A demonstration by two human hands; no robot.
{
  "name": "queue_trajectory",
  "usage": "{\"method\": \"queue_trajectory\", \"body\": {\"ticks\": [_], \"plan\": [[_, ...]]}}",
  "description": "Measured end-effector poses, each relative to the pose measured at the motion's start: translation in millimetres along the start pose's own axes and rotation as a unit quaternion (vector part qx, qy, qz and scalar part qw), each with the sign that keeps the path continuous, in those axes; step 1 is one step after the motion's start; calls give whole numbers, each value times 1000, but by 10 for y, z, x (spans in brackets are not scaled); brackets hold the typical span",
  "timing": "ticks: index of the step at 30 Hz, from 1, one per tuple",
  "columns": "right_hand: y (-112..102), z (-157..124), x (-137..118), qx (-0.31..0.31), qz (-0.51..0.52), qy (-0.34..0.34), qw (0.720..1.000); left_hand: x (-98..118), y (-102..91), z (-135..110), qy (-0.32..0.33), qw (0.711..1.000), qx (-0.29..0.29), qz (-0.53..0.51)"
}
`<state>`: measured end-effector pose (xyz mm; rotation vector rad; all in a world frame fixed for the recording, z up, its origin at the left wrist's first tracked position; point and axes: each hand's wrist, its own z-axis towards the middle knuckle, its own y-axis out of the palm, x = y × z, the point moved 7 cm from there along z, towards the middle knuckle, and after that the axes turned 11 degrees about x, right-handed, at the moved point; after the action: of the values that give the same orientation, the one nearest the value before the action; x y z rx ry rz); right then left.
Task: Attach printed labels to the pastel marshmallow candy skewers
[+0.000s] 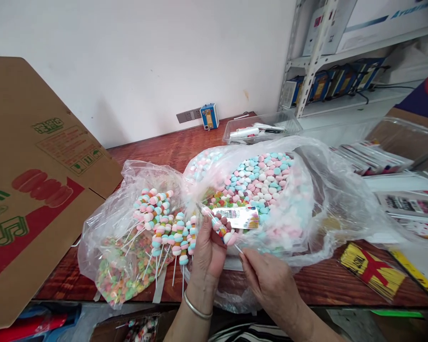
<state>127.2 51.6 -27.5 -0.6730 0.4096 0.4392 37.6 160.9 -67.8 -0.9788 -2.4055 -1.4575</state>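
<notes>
My left hand [210, 247], with a silver bangle at the wrist, is closed around a marshmallow skewer [230, 238] of pink, white and other coloured pieces. A clear wrapper seems to cover its upper end, and a printed label [237, 217] sticks out beside my fingers. With thumb and fingertips, my right hand [269, 275] pinches the skewer's white stick at its lower end. Behind both hands lies a large open plastic bag of pastel marshmallows [267, 180], with some gummy rings [217, 200]. Several finished marshmallow skewers [160, 218] lie left of my left hand.
Under those skewers is a clear bag of gummy rings [124, 275]. A cardboard box [39, 190] stands at the left. Toward the back is a clear tray [262, 137] with pens. At right lie yellow twist ties [373, 270] and packets of printed cards [410, 204].
</notes>
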Motion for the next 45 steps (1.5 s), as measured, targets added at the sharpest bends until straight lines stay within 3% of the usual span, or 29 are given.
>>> {"method": "queue_trajectory", "body": {"ticks": [2, 3, 5, 7, 9, 16, 24, 29, 38, 45], "plan": [[80, -25, 116, -56, 106, 124, 985, 8, 4, -4, 2, 1000, -5, 0], [153, -67, 177, -93, 175, 208, 958, 9, 14, -12, 2, 1000, -14, -2], [308, -197, 238, -157, 311, 370, 861, 8, 36, -31, -5, 999, -33, -6], [405, -302, 219, -179, 408, 470, 762, 22, 37, -42, -11, 999, -31, -14], [433, -350, 195, -177, 448, 505, 716, 52, 25, -41, -11, 999, -14, -32], [406, -403, 184, -198, 418, 487, 741, 134, 37, -25, -17, 997, 25, -78], [441, -380, 164, -194, 388, 466, 771, 92, 78, -43, -27, 993, 15, -117], [410, -409, 151, -198, 385, 457, 777, 149, 74, -15, -26, 993, -16, -118], [429, -395, 149, -188, 387, 457, 778, 101, 113, -91, -55, 991, 27, -117], [452, -303, 125, -180, 370, 465, 784, 46, 132, -175, 45, 999, 2, -24]]}}
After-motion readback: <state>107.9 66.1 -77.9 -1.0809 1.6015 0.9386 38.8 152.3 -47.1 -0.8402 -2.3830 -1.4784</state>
